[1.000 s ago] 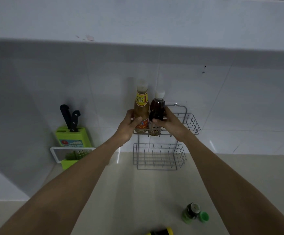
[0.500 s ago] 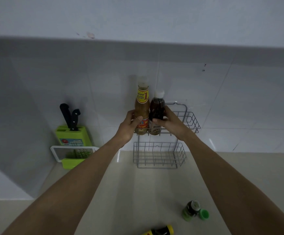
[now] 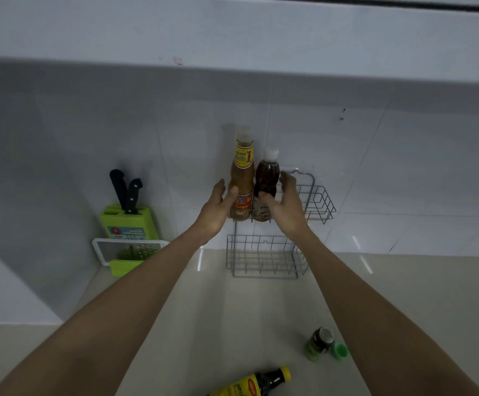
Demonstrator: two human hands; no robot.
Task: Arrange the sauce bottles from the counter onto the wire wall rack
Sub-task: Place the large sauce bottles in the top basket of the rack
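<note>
Two sauce bottles stand upright side by side at the left end of the wire wall rack's upper shelf: a tall tan bottle with a yellow-red label and a shorter dark bottle with a white cap. My left hand is at the tan bottle's left with fingers spread, the thumb touching the glass. My right hand is at the dark bottle's right, its fingers lifted off and the thumb resting on the front. On the counter stand a small green jar and lies a dark bottle with a yellow cap.
The rack's lower shelf holds nothing. A loose green cap lies beside the jar. At the left, a green knife block with two black-handled knives stands against the wall, with a white-framed grater in front.
Both hands have loosened from the two bottles, fingers spreading away. The bottles have settled slightly lower into the upper shelf and stand on their own.
</note>
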